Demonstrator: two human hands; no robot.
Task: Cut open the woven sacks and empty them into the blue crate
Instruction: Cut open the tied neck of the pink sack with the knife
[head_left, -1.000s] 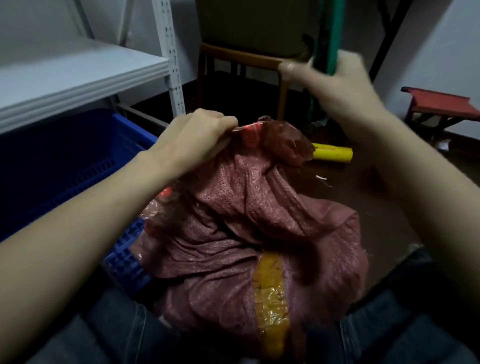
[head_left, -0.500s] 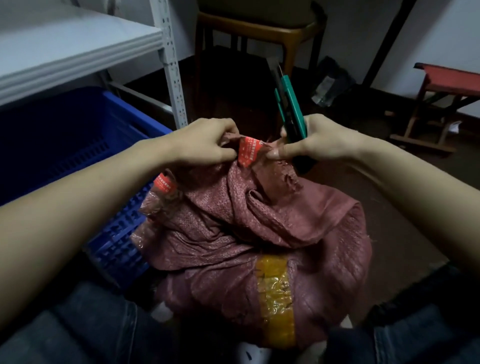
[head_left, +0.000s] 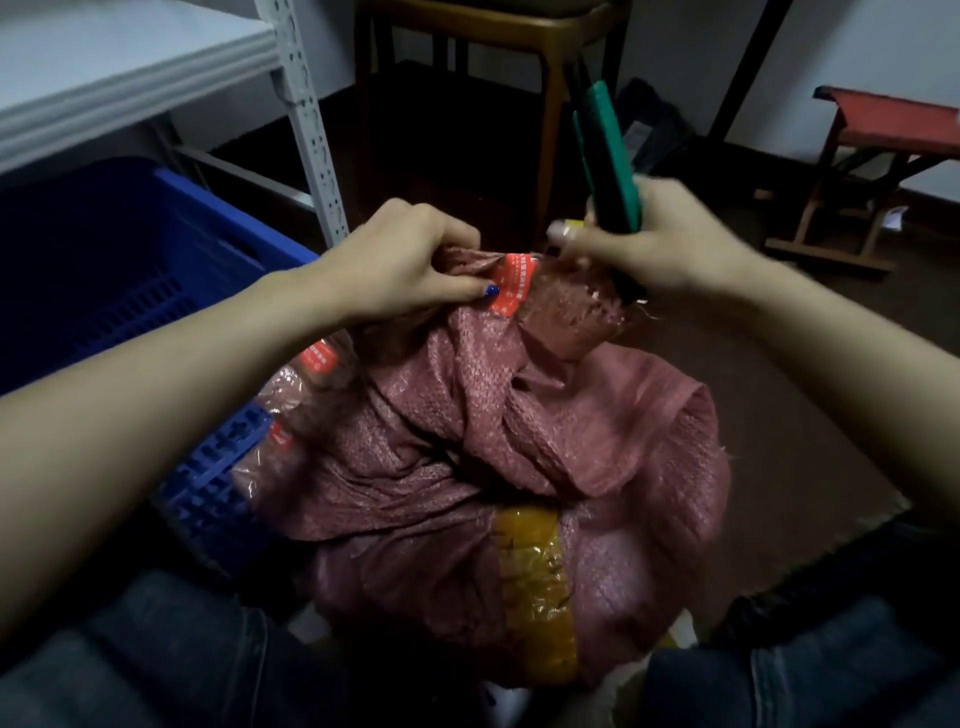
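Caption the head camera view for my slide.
Left hand pinches the gathered top of the reddish woven sack while the right hand holds a green cutter at it, blue crate alongside.

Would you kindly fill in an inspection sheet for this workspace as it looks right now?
Surface: dark brown floor.
Job's things: woven sack, reddish, bunched at the top, between the person's knees; yellow tape down its front, red label at its neck. The blue crate is to its left, its inside in shadow.
Clutter: dark bundle on the floor behind the chair.
Grips: left hand pinches the sack's neck by the label. Right hand holds a green cutter, its lower end at the sack's frayed edge.
Cables: nothing seen.
Surroundings: white shelf rack, wooden chair, red stool.
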